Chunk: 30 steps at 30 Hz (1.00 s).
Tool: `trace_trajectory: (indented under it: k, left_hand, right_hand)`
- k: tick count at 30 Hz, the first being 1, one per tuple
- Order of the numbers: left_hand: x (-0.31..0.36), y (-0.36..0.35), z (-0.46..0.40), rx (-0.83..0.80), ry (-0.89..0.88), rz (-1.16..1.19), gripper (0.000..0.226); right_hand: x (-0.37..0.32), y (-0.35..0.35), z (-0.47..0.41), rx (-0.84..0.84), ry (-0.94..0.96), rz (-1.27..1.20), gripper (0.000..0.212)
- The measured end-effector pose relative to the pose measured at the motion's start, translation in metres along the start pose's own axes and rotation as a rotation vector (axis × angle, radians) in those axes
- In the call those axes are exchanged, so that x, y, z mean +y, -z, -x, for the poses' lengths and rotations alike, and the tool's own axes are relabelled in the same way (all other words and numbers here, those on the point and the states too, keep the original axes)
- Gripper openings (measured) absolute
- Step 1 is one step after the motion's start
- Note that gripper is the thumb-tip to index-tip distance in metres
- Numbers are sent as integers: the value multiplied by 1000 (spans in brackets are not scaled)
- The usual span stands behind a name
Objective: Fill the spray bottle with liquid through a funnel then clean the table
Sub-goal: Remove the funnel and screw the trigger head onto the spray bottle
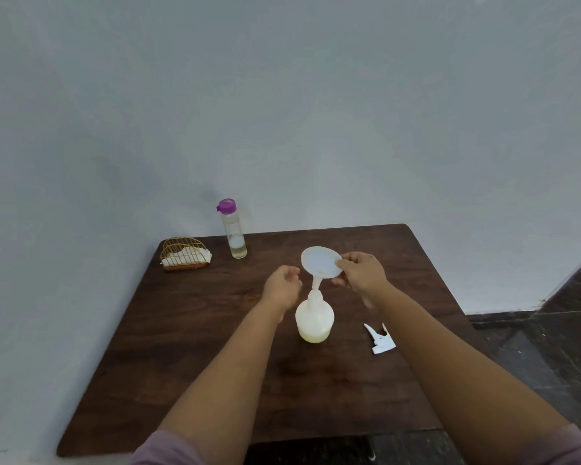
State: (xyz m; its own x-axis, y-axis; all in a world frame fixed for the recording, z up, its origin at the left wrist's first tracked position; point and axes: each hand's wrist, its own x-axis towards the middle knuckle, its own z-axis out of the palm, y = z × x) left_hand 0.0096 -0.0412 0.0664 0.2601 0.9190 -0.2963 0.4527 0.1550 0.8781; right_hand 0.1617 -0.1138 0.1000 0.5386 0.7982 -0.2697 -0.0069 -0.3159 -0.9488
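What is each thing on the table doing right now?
Funnel: tilted, spout at bottle's neck, pinched by right hand.
Spray bottle: upright, uncapped, partly filled.
Sprayer head: off, lying on table.
Purple-capped bottle: upright, capped, nearly empty.
Left hand: open, holding nothing.

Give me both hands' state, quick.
Left hand: open, fingers loosely curled, holding nothing, beside the bottle.
Right hand: pinching the funnel rim.

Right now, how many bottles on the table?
2: spray bottle at centre under the funnel, and a purple-capped bottle at the far edge beside the napkin holder. None seem hidden.
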Motion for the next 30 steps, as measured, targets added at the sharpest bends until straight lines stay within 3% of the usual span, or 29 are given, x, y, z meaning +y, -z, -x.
trace_trajectory:
  k: [2, 6, 15, 21, 30]
  left_hand:
    - [19, 11, 8, 86, 19, 185, 22]
    - [38, 26, 14, 88, 27, 325, 26]
    - [35, 42, -2, 53, 8, 342, 12]
    - [31, 54, -43, 138, -20, 249, 17]
    - [28, 78, -111, 83, -8, 233, 18]
  right_hand:
    - [-6, -2, 2, -16, 24, 13, 22]
    - [-15, -11, 4, -54, -10, -47, 23]
    - [-32, -32, -5, 9, 1, 40, 32]
    - [-45, -49, -38, -86, -44, 39, 22]
    - [-60, -84, -100, -44, -51, 171, 24]
